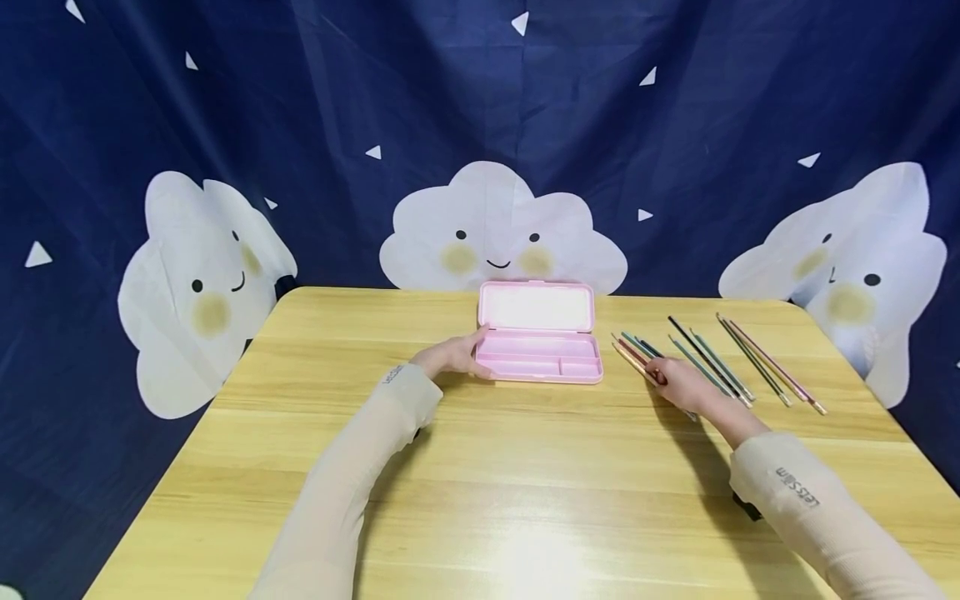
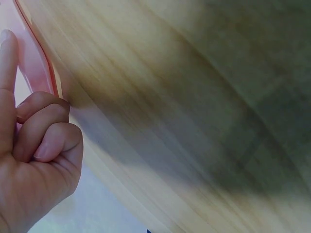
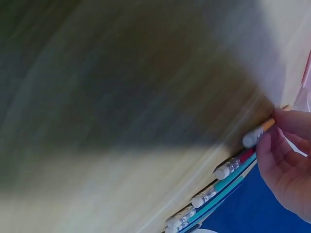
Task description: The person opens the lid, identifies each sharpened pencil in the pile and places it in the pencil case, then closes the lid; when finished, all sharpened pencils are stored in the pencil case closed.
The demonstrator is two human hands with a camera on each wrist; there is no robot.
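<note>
An open pink pencil case [image 1: 538, 367] lies at the back middle of the table, its lid tipped back. My left hand [image 1: 453, 354] holds the case's left end; in the left wrist view one finger lies straight along the pink wall [image 2: 34, 60] while others curl. To the right of the case, my right hand [image 1: 681, 383] pinches an orange pencil [image 3: 268, 124] near its eraser end, thumb against fingers. A red pencil [image 3: 247, 155] and teal pencils [image 3: 228, 179] lie beside that hand. Part of this group is hidden under the hand in the head view.
More pencils lie to the right: dark and teal ones [image 1: 699, 353], then a pink pencil [image 1: 776, 362] beside dark green ones [image 1: 753, 358]. The wooden table [image 1: 480, 467] meets a dark blue cloud-patterned curtain [image 1: 450, 100] at its back edge.
</note>
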